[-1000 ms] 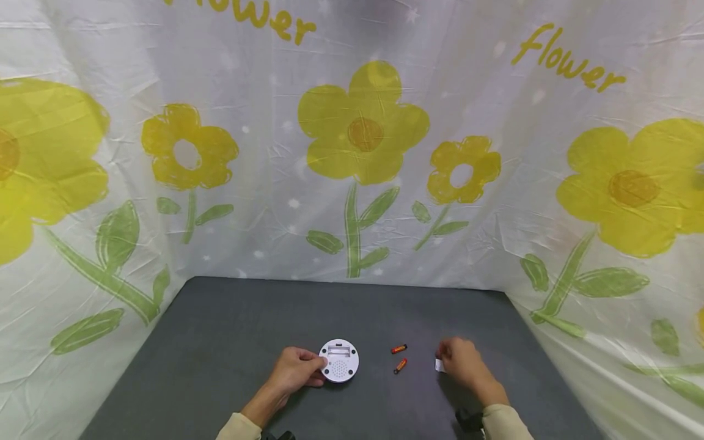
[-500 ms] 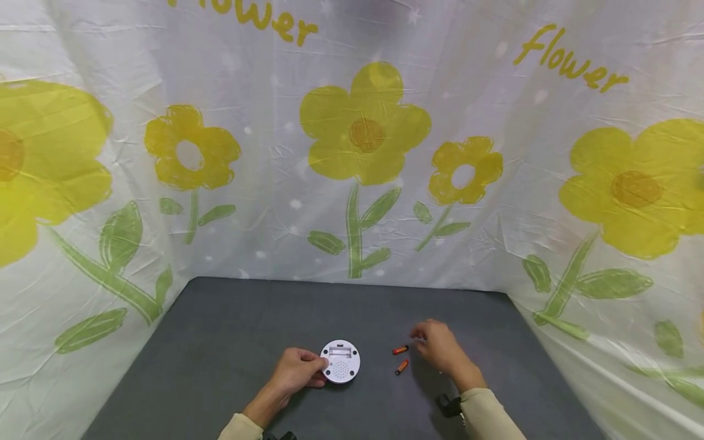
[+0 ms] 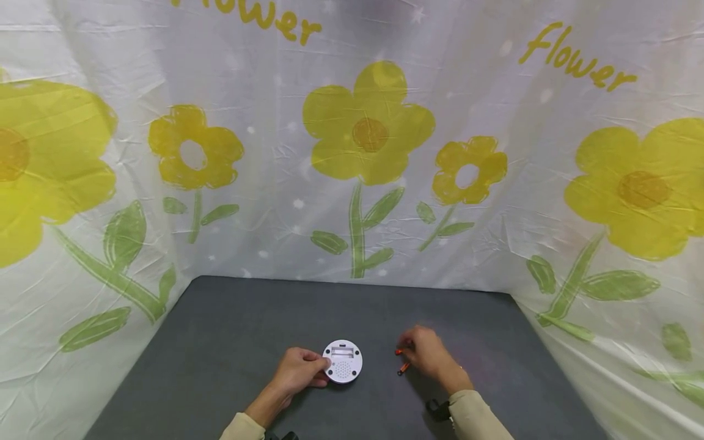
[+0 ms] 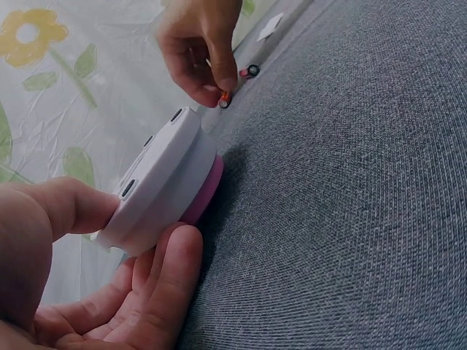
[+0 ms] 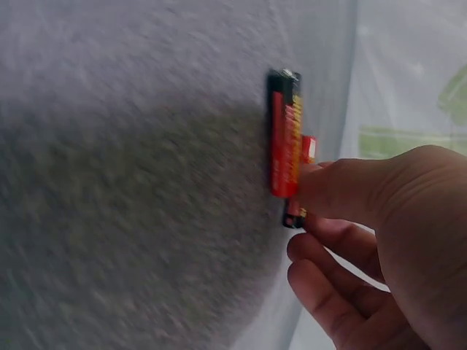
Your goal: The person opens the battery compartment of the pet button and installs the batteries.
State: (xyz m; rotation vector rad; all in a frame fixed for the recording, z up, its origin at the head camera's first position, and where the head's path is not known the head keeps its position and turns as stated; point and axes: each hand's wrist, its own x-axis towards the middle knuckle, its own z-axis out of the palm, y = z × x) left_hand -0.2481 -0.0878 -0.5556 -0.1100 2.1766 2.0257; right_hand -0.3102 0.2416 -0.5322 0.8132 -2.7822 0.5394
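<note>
My left hand (image 3: 297, 370) pinches the rim of a round white device (image 3: 343, 373), thumb on top and fingers below. Its face shows an uncovered battery compartment, dark round feet and a patch of small holes; the left wrist view reveals a pink underside (image 4: 206, 191). My right hand (image 3: 428, 353) has its thumb and finger at the farther red-and-black battery (image 4: 225, 100), pinching it at the table surface. Beside it lies the nearer battery (image 5: 284, 138), which covers part of the first in the right wrist view.
A small white flat piece (image 4: 270, 26) lies on the table past the right hand; in the head view the right arm hides it. The dark grey table (image 3: 247, 318) is bordered by a hanging curtain (image 3: 275, 232) printed with yellow flowers.
My right hand has left the small white piece, moved left to the batteries, and taken hold of the farther one. The left hand keeps its hold on the device.
</note>
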